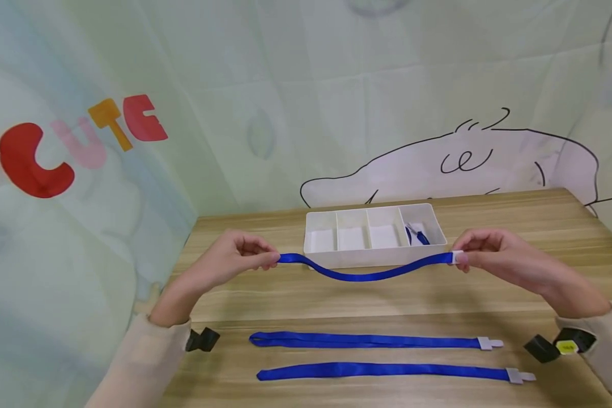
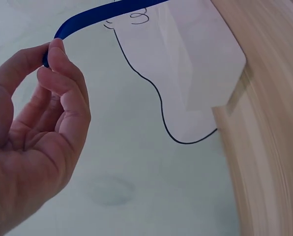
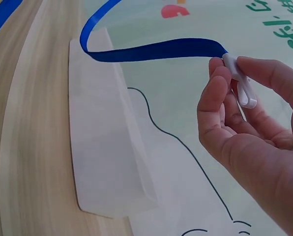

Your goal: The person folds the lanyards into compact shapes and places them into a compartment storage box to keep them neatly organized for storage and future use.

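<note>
A blue lanyard (image 1: 359, 277) hangs in a shallow sag between both hands, above the table and in front of the white tray. My left hand (image 1: 239, 252) pinches its looped end between thumb and fingertips; the left wrist view shows the blue strap (image 2: 102, 15) leaving that pinch. At the other end my right hand (image 1: 500, 258) pinches the white plastic clip (image 3: 239, 78), whose hook end shows beyond the fingers in the right wrist view. Two more blue lanyards, a farther one (image 1: 362, 340) and a nearer one (image 1: 382, 370), lie flat side by side with clips to the right.
A white tray (image 1: 372, 259) with several compartments stands at the table's back. Its rightmost compartment holds a blue-handled tool (image 1: 422, 237), too small to identify. The wooden table (image 1: 306, 309) meets a printed cloth backdrop (image 1: 285, 102) behind and at left.
</note>
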Tool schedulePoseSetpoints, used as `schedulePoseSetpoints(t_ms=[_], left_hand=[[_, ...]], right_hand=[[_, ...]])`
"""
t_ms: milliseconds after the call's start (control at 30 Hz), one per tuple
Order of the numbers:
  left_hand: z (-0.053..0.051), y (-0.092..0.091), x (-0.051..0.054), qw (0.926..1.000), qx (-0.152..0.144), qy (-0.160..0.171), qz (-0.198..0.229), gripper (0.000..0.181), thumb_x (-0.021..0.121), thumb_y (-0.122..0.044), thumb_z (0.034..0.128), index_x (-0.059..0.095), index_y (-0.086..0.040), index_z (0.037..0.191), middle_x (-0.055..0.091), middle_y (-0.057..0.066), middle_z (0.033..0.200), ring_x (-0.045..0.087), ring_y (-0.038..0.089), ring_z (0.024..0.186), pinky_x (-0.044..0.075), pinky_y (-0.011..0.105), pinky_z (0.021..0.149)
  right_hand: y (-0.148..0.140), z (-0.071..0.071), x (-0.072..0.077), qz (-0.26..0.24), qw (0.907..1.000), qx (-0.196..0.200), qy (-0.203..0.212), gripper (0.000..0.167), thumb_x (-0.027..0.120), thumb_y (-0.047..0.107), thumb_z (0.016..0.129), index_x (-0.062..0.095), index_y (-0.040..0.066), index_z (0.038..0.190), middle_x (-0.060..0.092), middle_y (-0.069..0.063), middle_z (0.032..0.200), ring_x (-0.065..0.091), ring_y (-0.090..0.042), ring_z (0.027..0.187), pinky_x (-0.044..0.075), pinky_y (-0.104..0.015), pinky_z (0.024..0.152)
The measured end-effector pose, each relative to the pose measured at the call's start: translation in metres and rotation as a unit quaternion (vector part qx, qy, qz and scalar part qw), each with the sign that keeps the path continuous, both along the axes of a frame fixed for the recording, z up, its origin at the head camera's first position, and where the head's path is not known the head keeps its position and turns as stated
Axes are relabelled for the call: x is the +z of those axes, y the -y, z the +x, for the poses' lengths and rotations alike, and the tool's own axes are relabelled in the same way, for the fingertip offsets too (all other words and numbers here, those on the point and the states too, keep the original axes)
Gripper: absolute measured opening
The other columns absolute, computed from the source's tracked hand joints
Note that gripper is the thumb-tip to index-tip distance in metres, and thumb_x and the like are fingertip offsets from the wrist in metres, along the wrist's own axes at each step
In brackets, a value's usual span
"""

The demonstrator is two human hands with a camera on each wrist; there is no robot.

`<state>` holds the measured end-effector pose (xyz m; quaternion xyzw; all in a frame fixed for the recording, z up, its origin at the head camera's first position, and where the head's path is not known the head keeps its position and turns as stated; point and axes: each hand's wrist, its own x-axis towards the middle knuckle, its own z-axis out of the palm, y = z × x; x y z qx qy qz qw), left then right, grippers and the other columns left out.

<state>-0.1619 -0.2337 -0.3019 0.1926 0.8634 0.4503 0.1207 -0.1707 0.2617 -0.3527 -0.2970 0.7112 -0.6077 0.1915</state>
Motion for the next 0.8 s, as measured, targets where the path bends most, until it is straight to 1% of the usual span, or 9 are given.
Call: schedulePoseSetpoints(t_ms=[133, 300, 467, 633, 800], left_hand=[[0.001, -0.008, 0.007, 0.9999, -0.011, -0.003, 0.008, 0.016, 0.071, -0.021, 0.0947, 0.076, -0.006, 0.100, 0.073, 0.009, 0.090, 0.067, 0.023, 0.079, 0.056, 0.031, 0.071], [0.000, -0.017, 0.014, 0.9998, -0.019, -0.006, 0.006, 0.015, 0.072, -0.025, 0.0944, 0.077, -0.012, 0.100, 0.073, 0.005, 0.089, 0.066, 0.025, 0.080, 0.055, 0.032, 0.068], [-0.002, -0.025, 0.018, 0.9995, -0.029, -0.009, 0.008, 0.015, 0.072, -0.026, 0.0939, 0.077, -0.013, 0.100, 0.073, 0.005, 0.088, 0.066, 0.025, 0.079, 0.052, 0.030, 0.065], [-0.004, -0.036, 0.022, 0.9991, -0.040, -0.013, 0.011, 0.014, 0.073, -0.025, 0.0934, 0.077, -0.013, 0.098, 0.073, 0.005, 0.087, 0.065, 0.025, 0.079, 0.049, 0.028, 0.061], [-0.005, -0.046, 0.024, 0.9986, -0.047, -0.014, 0.017, 0.011, 0.073, -0.023, 0.0931, 0.078, -0.013, 0.097, 0.073, 0.005, 0.087, 0.066, 0.025, 0.080, 0.052, 0.030, 0.064]], right_hand=[[0.005, 0.000, 0.005, 0.001, 1.0000, -0.005, 0.001, 0.018, 0.051, -0.006, 0.100, 0.065, -0.001, 0.110, 0.068, -0.006, 0.095, 0.062, -0.022, 0.087, 0.053, -0.028, 0.084], [0.010, -0.001, 0.012, -0.002, 1.0000, -0.004, -0.005, 0.019, 0.052, -0.007, 0.099, 0.067, 0.000, 0.110, 0.069, -0.007, 0.097, 0.062, -0.024, 0.088, 0.052, -0.026, 0.085], [0.015, 0.000, 0.017, 0.003, 0.9998, -0.016, -0.007, 0.020, 0.053, -0.006, 0.100, 0.068, 0.002, 0.110, 0.070, -0.008, 0.096, 0.062, -0.024, 0.087, 0.052, -0.026, 0.084], [0.023, 0.000, 0.023, 0.003, 0.9998, -0.015, -0.011, 0.018, 0.053, -0.005, 0.100, 0.068, -0.001, 0.110, 0.068, -0.009, 0.093, 0.062, -0.022, 0.085, 0.053, -0.028, 0.084], [0.030, 0.001, 0.026, 0.008, 0.9996, -0.025, -0.009, 0.016, 0.056, -0.003, 0.100, 0.069, 0.000, 0.108, 0.068, -0.011, 0.091, 0.062, -0.022, 0.084, 0.053, -0.027, 0.083]])
